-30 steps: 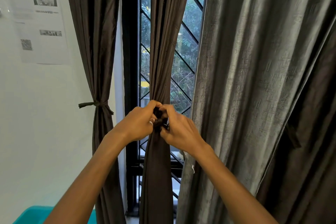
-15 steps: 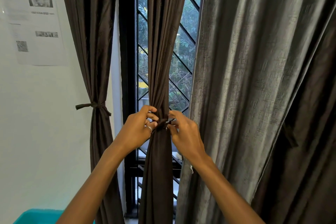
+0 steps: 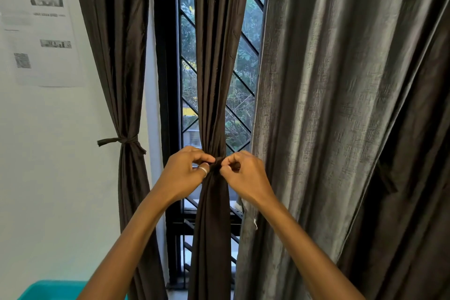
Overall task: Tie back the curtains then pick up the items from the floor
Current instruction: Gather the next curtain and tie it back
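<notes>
The left hand (image 3: 186, 174) is pinching one end of the dark tie with curled fingers. The right hand (image 3: 246, 178) is pinching the other end, and the knot (image 3: 217, 162) is sitting between them on the gathered middle curtain (image 3: 214, 92). A second ago both hands were bunched over the knot; now they are drawing apart sideways, so the knot is probably being pulled tight and this curtain is nearly done.

Beyond the left hand, the left curtain (image 3: 121, 68) is hanging already tied. The grey curtain (image 3: 328, 105) is hanging loose just beside the right hand, crowding its outward pull, while the left hand is getting more open room. The window grille (image 3: 239, 42) is standing close behind both.
</notes>
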### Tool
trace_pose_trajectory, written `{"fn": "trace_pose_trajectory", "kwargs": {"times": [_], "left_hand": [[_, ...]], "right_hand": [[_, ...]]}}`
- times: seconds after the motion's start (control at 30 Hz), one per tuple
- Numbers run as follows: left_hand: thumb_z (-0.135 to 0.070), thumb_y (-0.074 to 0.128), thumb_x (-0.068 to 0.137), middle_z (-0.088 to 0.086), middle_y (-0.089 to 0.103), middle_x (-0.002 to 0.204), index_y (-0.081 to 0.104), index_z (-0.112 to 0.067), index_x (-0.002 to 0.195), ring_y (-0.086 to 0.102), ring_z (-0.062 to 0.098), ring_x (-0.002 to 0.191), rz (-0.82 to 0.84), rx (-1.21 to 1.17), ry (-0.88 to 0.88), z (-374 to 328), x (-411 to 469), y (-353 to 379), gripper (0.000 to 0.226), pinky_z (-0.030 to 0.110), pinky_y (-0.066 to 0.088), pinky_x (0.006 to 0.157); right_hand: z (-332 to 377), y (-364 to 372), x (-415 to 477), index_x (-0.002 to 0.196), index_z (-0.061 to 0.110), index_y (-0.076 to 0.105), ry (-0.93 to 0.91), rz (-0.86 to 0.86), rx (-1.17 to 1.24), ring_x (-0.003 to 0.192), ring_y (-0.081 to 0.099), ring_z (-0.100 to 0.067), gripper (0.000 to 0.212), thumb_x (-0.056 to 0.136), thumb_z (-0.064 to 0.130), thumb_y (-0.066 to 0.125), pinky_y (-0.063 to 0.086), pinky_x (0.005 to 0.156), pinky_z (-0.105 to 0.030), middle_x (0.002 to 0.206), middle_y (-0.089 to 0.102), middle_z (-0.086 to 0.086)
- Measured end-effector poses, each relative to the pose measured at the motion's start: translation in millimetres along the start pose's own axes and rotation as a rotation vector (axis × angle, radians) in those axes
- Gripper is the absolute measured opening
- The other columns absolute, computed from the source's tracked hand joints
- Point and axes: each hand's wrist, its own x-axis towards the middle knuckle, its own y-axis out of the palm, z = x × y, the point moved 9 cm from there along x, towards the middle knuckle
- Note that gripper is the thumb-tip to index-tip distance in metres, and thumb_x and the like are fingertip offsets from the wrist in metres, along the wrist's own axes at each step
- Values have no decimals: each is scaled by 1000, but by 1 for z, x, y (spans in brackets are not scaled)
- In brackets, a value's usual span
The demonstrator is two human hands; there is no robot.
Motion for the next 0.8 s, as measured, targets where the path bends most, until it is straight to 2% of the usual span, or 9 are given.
{"fn": "trace_pose_trajectory", "kwargs": {"times": [0.07,0.13,0.2,0.27,0.4,0.5,0.57,0.67,0.8], "left_hand": [[-21,76,85,-7,58,110,72,-23,114,61,7,100,39,-11,14,-1,-1,4,29,19,51,91],[-23,82,80,-5,57,111,71,-20,117,60,8,101,45,45,32,0,0,7,39,21,52,92],[-18,82,80,-4,60,108,74,-17,113,60,8,100,-33,114,67,-1,1,3,34,24,52,95],[-17,79,83,-3,65,101,77,-17,107,58,4,90,-115,146,105,-3,1,-4,24,18,51,90],[-22,76,86,-4,73,91,78,-19,105,57,-3,71,-172,140,110,-4,-3,-12,19,4,41,72],[-25,73,89,-5,74,82,78,-21,105,61,2,68,-179,138,82,-1,-6,-13,17,16,52,68],[-26,72,90,-7,70,74,79,-22,104,60,5,64,-170,147,71,1,-7,-12,17,15,48,62],[-29,72,90,-14,60,64,79,-23,101,55,3,57,-153,182,78,1,-5,-12,14,12,38,57],[-31,71,90,-10,64,64,79,-23,96,57,6,58,-159,204,69,7,-2,-15,12,23,47,56]], "right_hand": [[-3,1,1,82,20,69,21,-1,4,77,62,-4,10,83,24,78,54,71,-21,87,63,6],[-9,3,3,84,21,67,51,1,-10,79,63,-7,13,83,18,79,56,74,-28,90,64,5],[-13,3,5,85,22,64,77,3,-4,78,64,-10,17,83,11,77,57,73,-34,88,66,4],[-14,2,4,88,22,61,94,7,25,75,65,-14,21,82,6,74,56,67,-35,83,67,2],[-16,-5,4,87,22,60,142,-9,75,63,57,-9,23,80,4,71,47,57,-21,76,66,1],[-16,-8,2,83,19,63,144,-3,57,58,50,-5,16,79,7,72,45,56,-23,70,62,4],[-14,-12,1,81,18,64,126,1,31,57,48,-5,13,79,8,72,45,57,-27,67,60,4],[-18,-23,2,78,18,66,137,-36,41,60,61,-17,10,79,10,71,53,61,-33,68,64,-2],[-31,-40,5,76,21,68,175,-109,50,68,66,-15,14,80,9,73,60,66,-31,68,65,2]]}}
